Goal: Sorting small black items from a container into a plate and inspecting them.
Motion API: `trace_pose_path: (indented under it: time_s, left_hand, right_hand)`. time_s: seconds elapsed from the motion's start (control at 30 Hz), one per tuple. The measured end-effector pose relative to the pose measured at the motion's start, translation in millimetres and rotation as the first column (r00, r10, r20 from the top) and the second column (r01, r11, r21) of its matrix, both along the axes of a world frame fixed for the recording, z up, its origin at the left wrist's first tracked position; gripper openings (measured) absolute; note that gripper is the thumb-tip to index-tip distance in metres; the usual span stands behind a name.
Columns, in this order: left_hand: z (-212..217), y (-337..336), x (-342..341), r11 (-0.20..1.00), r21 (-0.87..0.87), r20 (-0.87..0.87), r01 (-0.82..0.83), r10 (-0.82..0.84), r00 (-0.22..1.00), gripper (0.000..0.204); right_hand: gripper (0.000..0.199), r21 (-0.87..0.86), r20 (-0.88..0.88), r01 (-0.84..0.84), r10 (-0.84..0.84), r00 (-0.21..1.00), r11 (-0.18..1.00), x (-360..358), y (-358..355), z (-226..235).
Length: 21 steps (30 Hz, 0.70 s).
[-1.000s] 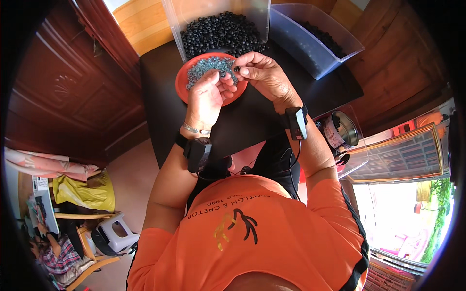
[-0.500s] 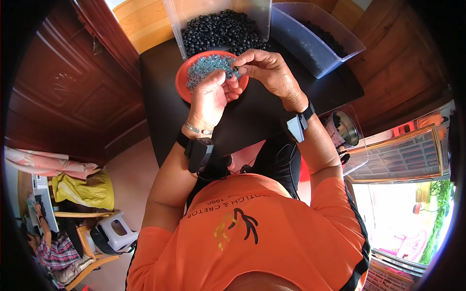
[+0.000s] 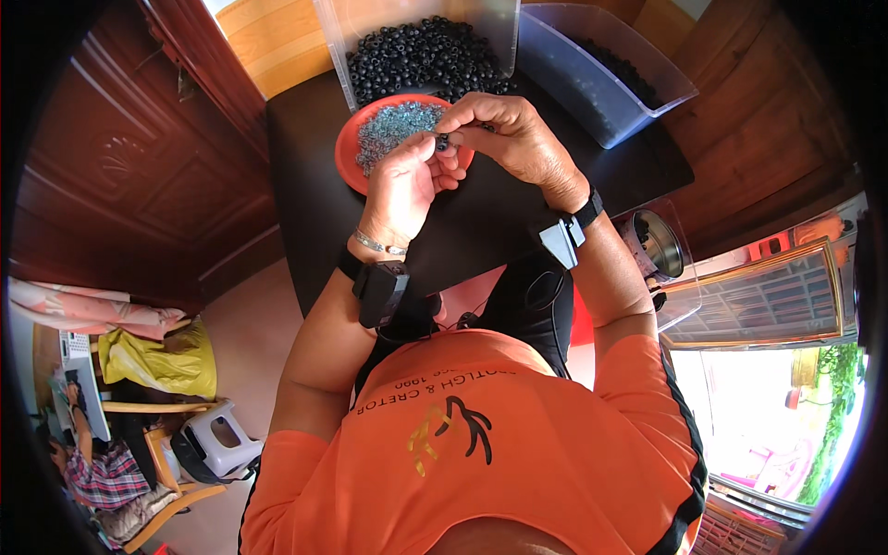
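Between thumb and fingers, my left hand (image 3: 407, 173) pinches a small round black part (image 3: 442, 142) with a hole in it. My right hand (image 3: 507, 134) meets it from the right, thumb and forefinger pressed together at that part; whatever sits between these fingertips is too small to make out. Both hands are over the near right rim of a red-orange plate (image 3: 346, 159), which holds a heap of small clear-blue pieces (image 3: 393, 129). Just beyond the plate, a clear plastic bin (image 3: 335, 55) lies open toward me with many black parts (image 3: 421, 57) inside.
A second translucent bin (image 3: 592, 97), with more black parts, stands at the far right of the dark table (image 3: 319, 222). Below the right table edge is a clear box holding a round tin (image 3: 659, 242). A person in a checked shirt (image 3: 109, 479) sits at far left.
My right fingertips have shifted slightly left, against the black part. The part now shows more plainly in my left fingers. The plate and bins stay in place.
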<state>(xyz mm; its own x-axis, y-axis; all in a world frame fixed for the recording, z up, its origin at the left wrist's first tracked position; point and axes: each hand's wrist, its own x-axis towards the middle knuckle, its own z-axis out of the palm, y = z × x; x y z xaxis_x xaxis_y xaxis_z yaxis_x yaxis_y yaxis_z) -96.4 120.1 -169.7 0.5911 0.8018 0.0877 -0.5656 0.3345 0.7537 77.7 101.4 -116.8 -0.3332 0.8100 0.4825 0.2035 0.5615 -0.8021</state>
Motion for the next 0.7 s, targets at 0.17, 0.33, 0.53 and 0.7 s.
trace_pose_path:
  time_s: [0.17, 0.33, 0.53, 0.7]
  left_hand:
    - [-2, 1, -1, 1.0, 0.008, 0.006, -0.005, 0.005, 1.0, 0.023]
    - [-1, 1, 0, 1.0, 0.021, 0.036, 0.014, -0.015, 0.999, 0.023]
    - [3, -2, 2, 1.0, -0.013, 0.005, -0.014, 0.014, 1.0, 0.023]
    - [-2, 2, 1, 1.0, -0.005, 0.022, -0.01, 0.01, 1.0, 0.023]
  right_hand:
    - [0.015, -0.055, 0.013, -0.005, 0.006, 1.0, 0.998, -2, -2, 6]
    - [0.016, -0.013, -0.025, -0.007, 0.007, 1.0, 1.0, -4, -3, 1]
    - [0.015, -0.214, -0.222, -0.038, -0.01, 0.975, 0.976, -10, -5, -9]
    - [0.013, -0.32, -0.214, 0.027, -0.1, 0.972, 0.947, -10, -3, -5]
